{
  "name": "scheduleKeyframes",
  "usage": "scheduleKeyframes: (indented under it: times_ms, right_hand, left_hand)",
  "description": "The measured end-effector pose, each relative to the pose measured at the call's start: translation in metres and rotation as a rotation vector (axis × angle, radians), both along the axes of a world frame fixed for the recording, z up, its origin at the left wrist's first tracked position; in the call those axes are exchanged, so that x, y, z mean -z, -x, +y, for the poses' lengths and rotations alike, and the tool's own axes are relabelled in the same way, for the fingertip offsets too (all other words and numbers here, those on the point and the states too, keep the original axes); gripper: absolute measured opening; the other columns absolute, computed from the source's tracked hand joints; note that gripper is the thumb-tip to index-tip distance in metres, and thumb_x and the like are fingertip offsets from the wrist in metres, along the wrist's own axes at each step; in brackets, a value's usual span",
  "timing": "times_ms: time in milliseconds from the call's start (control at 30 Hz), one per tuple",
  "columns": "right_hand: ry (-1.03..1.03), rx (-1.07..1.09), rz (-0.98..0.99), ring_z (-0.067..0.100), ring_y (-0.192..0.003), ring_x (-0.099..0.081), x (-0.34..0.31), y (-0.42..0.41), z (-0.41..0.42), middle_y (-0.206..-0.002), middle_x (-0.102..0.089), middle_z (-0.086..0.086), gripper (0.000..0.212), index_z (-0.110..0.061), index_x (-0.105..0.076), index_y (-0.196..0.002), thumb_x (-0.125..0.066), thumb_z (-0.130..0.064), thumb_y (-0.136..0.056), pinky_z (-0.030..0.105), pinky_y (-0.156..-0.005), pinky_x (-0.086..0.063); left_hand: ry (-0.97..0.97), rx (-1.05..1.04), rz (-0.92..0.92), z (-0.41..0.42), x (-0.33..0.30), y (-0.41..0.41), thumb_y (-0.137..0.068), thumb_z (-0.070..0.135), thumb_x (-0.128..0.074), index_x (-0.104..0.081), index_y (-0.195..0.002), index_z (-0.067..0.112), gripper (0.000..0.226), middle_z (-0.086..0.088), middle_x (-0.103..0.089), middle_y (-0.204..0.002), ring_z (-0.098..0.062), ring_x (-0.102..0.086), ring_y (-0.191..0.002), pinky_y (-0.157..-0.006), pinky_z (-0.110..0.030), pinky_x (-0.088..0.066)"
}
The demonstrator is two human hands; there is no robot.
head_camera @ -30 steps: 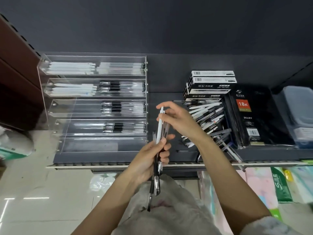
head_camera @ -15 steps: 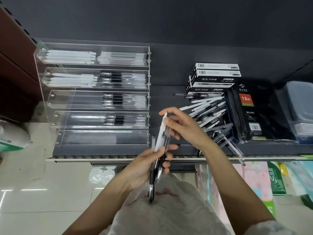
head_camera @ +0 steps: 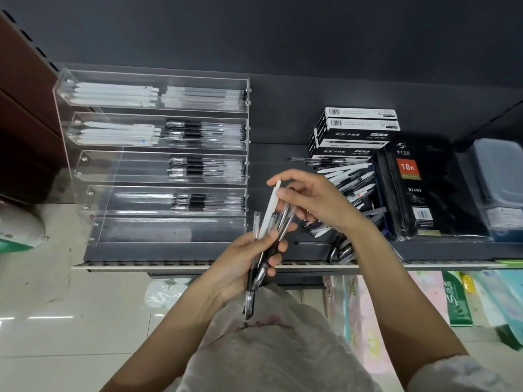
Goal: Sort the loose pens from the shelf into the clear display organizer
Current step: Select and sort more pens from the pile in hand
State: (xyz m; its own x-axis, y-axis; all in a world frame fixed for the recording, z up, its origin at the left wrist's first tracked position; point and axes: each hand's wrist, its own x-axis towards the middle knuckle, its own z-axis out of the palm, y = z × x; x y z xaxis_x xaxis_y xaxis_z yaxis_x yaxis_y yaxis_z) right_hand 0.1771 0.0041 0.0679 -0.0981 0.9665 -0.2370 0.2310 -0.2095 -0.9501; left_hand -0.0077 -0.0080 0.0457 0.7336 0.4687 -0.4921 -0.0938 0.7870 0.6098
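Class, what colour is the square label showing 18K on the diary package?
Red-orange, with white 18K lettering, on the black diary package; the head view shows it.

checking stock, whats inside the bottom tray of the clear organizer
The bottom tray of the clear organizer shows no pens, only the dark shelf through it. The trays above hold white and black pens. Glare blurs its front edge, so a clear pen there could be missed.

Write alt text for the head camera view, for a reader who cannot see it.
A person's left hand grips a bundle of clear, black and white pens while the right hand pinches their top ends. On the dark shelf, a clear tiered acrylic organizer stands left, a loose pen pile right.
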Motion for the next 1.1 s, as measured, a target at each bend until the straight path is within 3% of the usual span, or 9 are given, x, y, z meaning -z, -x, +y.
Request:
scheduleKeyframes:
  times_ms: [233,300,433,533,700,800,867,933,1100]
  right_hand:
    - [0.045,-0.112,-0.073,0.014,-0.054,-0.056,-0.012,-0.013,0.013,-0.071,-0.068,0.003,0.039,-0.021,-0.057,-0.124,-0.065,-0.016,-0.086,0.021,-0.05,-0.048]
    - [-0.008,-0.06,-0.066,0.012,-0.055,-0.059,-0.017,-0.018,0.015,-0.065,-0.067,-0.004,0.025,-0.015,-0.062,-0.11,-0.064,-0.012,-0.085,0.021,-0.055,-0.052]
    - [-0.081,0.006,-0.002,0.015,-0.057,-0.06,-0.03,-0.029,0.012,-0.07,-0.065,0.01,0.012,-0.006,-0.064,-0.085,-0.067,-0.015,-0.078,0.021,-0.057,-0.052]
    - [-0.201,0.273,0.05,0.01,-0.056,-0.06,-0.034,-0.044,0.009,-0.066,-0.067,-0.002,0.003,-0.003,-0.062,-0.083,-0.064,-0.001,-0.082,0.019,-0.058,-0.052]
    - [-0.457,0.836,0.216,0.012,-0.062,-0.062,-0.011,0.019,0.004,-0.07,-0.068,-0.005,0.012,-0.012,-0.064,-0.082,-0.065,0.0,-0.085,0.022,-0.063,-0.052]
    - [-0.474,0.962,0.226,0.011,-0.071,-0.066,0.005,0.067,-0.002,-0.077,-0.07,-0.001,0.01,-0.01,-0.066,-0.084,-0.067,0.0,-0.083,0.029,-0.072,-0.054]
    - [-0.51,0.946,0.194,0.012,-0.083,-0.069,0.013,0.075,-0.004,-0.084,-0.072,-0.004,0.013,-0.012,-0.067,-0.084,-0.068,0.001,-0.082,0.029,-0.079,-0.053]
    - [-0.548,0.87,0.138,0.014,-0.091,-0.069,0.016,0.079,-0.006,-0.089,-0.073,-0.004,0.02,-0.017,-0.067,-0.083,-0.069,0.003,-0.081,0.022,-0.081,-0.05]
    - [-0.489,0.781,0.09,0.011,-0.092,-0.068,0.02,0.092,-0.013,-0.093,-0.071,-0.002,0.022,-0.018,-0.066,-0.081,-0.07,0.004,-0.08,0.019,-0.081,-0.05]
  left_hand:
    - [-0.115,0.012,0.048,0.011,-0.004,0.0,-0.089,0.025,-0.049,-0.063,-0.115,0.008,0.034,0.004,-0.057,-0.069,-0.005,-0.045,-0.053,-0.047,-0.016,-0.039]
    - [-0.15,0.008,0.058,0.015,-0.006,0.0,-0.089,0.025,-0.049,-0.063,-0.116,0.01,0.035,0.004,-0.062,-0.073,-0.006,-0.048,-0.055,-0.048,-0.016,-0.041]
    - [-0.188,-0.01,0.074,0.02,-0.012,0.003,-0.087,0.027,-0.05,-0.064,-0.113,0.013,0.033,0.001,-0.07,-0.082,-0.006,-0.054,-0.056,-0.044,-0.015,-0.04]
    - [-0.138,-0.219,0.09,0.021,-0.01,0.004,-0.09,0.028,-0.046,-0.063,-0.113,0.015,0.032,-0.001,-0.074,-0.092,-0.005,-0.064,-0.062,-0.046,-0.014,-0.044]
    - [-0.057,-0.66,-0.136,0.025,-0.014,-0.014,-0.099,0.027,-0.033,-0.06,-0.116,0.016,0.033,-0.003,-0.065,-0.123,-0.016,-0.062,-0.113,-0.082,-0.028,-0.055]
    - [-0.024,-0.772,-0.215,0.028,-0.027,-0.023,-0.093,0.03,-0.043,-0.07,-0.097,0.015,0.032,-0.011,-0.066,-0.119,-0.026,-0.062,-0.112,-0.082,-0.036,-0.056]
    - [-0.045,-0.801,-0.25,0.031,-0.034,-0.022,-0.086,0.03,-0.049,-0.074,-0.085,0.015,0.029,-0.009,-0.07,-0.108,-0.026,-0.065,-0.107,-0.08,-0.037,-0.057]
    - [-0.075,-0.8,-0.253,0.034,-0.035,-0.018,-0.09,0.029,-0.045,-0.069,-0.094,0.015,0.029,-0.003,-0.072,-0.104,-0.019,-0.066,-0.105,-0.078,-0.031,-0.056]
    - [-0.004,-0.855,-0.254,0.04,-0.025,-0.013,-0.102,0.022,-0.034,-0.059,-0.11,0.008,0.03,-0.008,-0.063,-0.126,-0.021,-0.063,-0.112,-0.08,-0.028,-0.055]
